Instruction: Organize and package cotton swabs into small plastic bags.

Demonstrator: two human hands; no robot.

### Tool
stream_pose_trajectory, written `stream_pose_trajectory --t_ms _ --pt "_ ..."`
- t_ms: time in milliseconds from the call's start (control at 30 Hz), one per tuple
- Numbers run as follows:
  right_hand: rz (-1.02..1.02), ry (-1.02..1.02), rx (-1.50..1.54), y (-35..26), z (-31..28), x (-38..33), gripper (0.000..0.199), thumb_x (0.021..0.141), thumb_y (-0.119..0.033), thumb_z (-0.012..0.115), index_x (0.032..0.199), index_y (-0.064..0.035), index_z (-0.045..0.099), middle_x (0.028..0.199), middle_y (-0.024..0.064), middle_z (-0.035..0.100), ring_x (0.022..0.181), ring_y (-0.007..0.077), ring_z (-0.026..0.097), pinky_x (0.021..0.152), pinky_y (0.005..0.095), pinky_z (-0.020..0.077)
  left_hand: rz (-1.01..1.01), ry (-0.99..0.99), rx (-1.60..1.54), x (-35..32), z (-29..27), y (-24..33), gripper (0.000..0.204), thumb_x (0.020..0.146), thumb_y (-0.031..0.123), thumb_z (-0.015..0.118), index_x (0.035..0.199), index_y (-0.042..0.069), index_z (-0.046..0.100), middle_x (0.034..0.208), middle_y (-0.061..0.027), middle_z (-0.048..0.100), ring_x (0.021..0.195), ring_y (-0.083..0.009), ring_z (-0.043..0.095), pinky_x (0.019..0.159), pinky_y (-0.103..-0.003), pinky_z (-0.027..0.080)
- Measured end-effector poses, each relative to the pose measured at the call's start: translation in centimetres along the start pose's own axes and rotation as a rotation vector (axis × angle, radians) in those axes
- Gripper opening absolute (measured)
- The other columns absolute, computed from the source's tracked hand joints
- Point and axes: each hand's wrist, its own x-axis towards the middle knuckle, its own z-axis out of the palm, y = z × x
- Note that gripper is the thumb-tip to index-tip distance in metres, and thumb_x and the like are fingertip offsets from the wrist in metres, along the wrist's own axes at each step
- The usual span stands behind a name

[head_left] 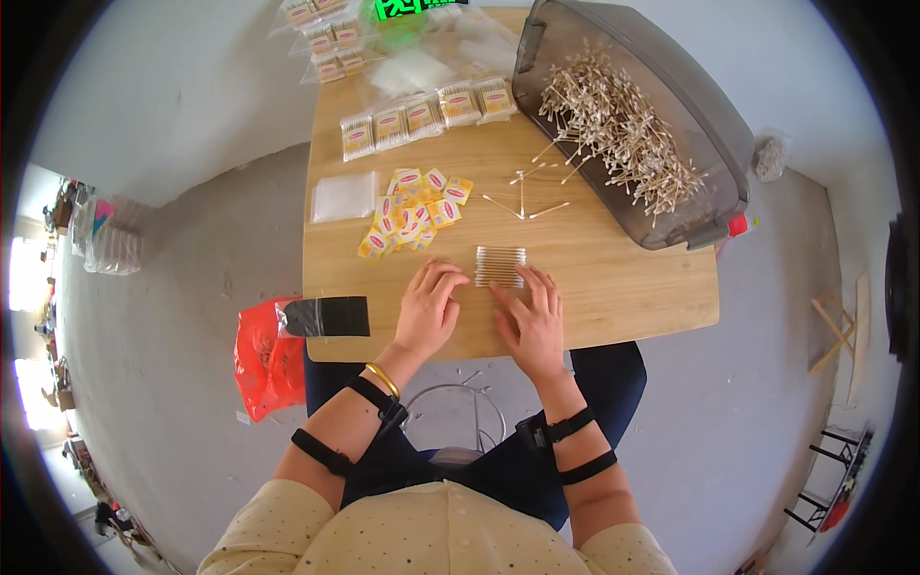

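- We seem to be evening up the row of swabs (500, 265) on the tabletop (613, 297); light pressure from both ends suits it best, since hard squeezing could make the thin sticks roll or ride up.
- We do well to line up the cotton tips on each side and close any gaps, with the sticks flat and parallel.
- Our left hand (428, 309) has its fingers loosely curled and close together, thumb apart, gripping nothing; its fingertips are just beside the row's left ends.
- Our right hand (534, 329) has its fingers spread, one fingertip at the row's near edge and others by its right ends; we cannot tell how firmly they press.
- The row lies between our hands, nearer to us than the loose swabs (548, 210).
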Motion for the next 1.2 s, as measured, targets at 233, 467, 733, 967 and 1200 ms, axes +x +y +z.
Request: stream_pose_trajectory --t_ms 233,467,733,967,1200 --pt "0.011 0.023 0.040 -0.4 0.1 0.9 0.042 0.083 -0.011 0.071 0.125 -0.0170 0.069 0.140 0.0136 0.049 0.134 0.0364 0.044 0.116 0.0551 0.0333 0.015 -0.002 0.009 0.1 -0.1 0.0 0.030 0.076 -0.004 0.056 0.104 0.005 0.061 0.110 -0.0112 0.060 0.106 -0.0348 0.059 0.104 -0.048 0.045" --pt "-0.019 0.042 0.034 -0.1 0.5 1.2 0.040 0.084 -0.010 0.070 0.123 -0.0150 0.070 0.139 0.0136 0.050 0.134 0.0375 0.044 0.115 0.0550 0.0337 -0.006 -0.019 0.004 0.1 0.0 -0.1 0.027 0.076 -0.002 0.058 0.102 0.006 0.061 0.108 -0.0102 0.060 0.108 -0.0336 0.059 0.113 -0.050 0.043" --pt "0.007 0.070 0.042 0.0 1.0 1.6 0.038 0.084 -0.007 0.069 0.122 -0.0133 0.070 0.138 0.0137 0.050 0.132 0.0387 0.044 0.114 0.0550 0.0349 0.007 -0.013 0.025 0.1 0.0 -0.2 0.026 0.076 -0.002 0.058 0.101 0.005 0.061 0.108 -0.0100 0.060 0.108 -0.0332 0.059 0.113 -0.050 0.043" --pt "0.015 0.076 0.078 0.3 1.1 1.7 0.035 0.086 -0.005 0.067 0.120 -0.0134 0.071 0.136 0.0134 0.052 0.131 0.0384 0.046 0.112 0.0528 0.0368 0.025 0.001 0.036 0.2 0.0 -0.2 0.024 0.077 -0.002 0.058 0.100 0.005 0.061 0.108 -0.0100 0.060 0.108 -0.0332 0.060 0.112 -0.050 0.043" --pt "-0.002 0.091 0.051 0.4 1.2 2.7 0.034 0.087 -0.005 0.066 0.119 -0.0134 0.071 0.136 0.0130 0.052 0.130 0.0385 0.047 0.110 0.0514 0.0382 0.021 0.003 0.034 0.2 0.1 -0.2 0.023 0.077 -0.001 0.059 0.098 0.005 0.062 0.108 -0.0097 0.060 0.107 -0.0331 0.060 0.111 -0.049 0.044"
